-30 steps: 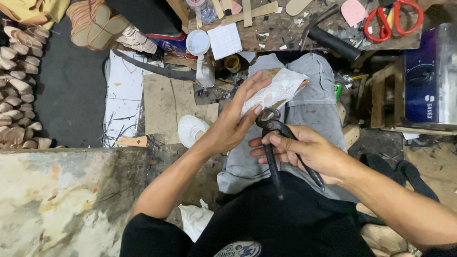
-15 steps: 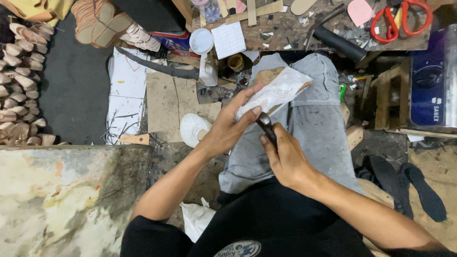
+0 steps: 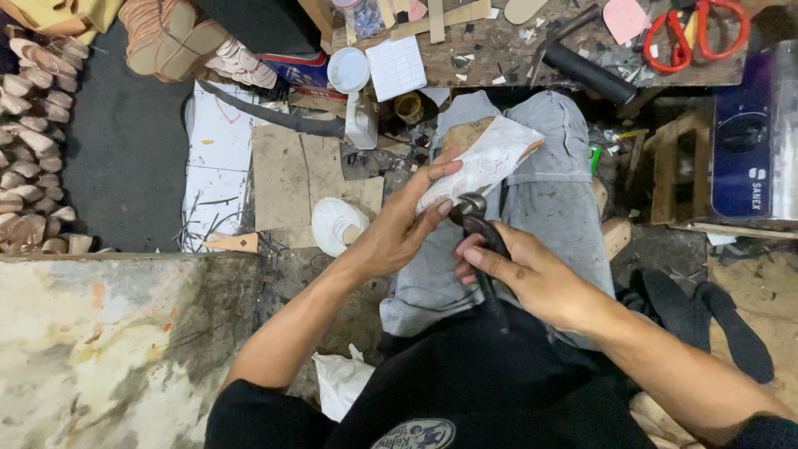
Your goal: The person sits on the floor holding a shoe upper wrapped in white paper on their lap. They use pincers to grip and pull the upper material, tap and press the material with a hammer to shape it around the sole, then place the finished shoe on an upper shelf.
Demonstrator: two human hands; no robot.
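Over the lap, the left hand (image 3: 391, 237) has its fingers (image 3: 428, 179) closed round a shoe form wrapped in pale material (image 3: 486, 158), thumb underneath and fingertips along the upper edge, holding it tilted above the grey trousers (image 3: 553, 208). Just below it, the right hand (image 3: 532, 278) is wrapped shut on the dark handles of a pair of pincers (image 3: 475, 218), whose head sits at the lower edge of the pale wrapping; whether the tool's head has actually bitten the material cannot be told. To do this well, it seems wise to keep the left grip firm so the form does not twist, and to pull with the pincers steadily and evenly, not in jerks, so the covering lies smooth. Beyond the knees stands a cluttered wooden table (image 3: 499, 50) with red-handled scissors (image 3: 694, 33), a hammer (image 3: 573, 62) and scraps; stacked soles (image 3: 33, 141) lie at far left.
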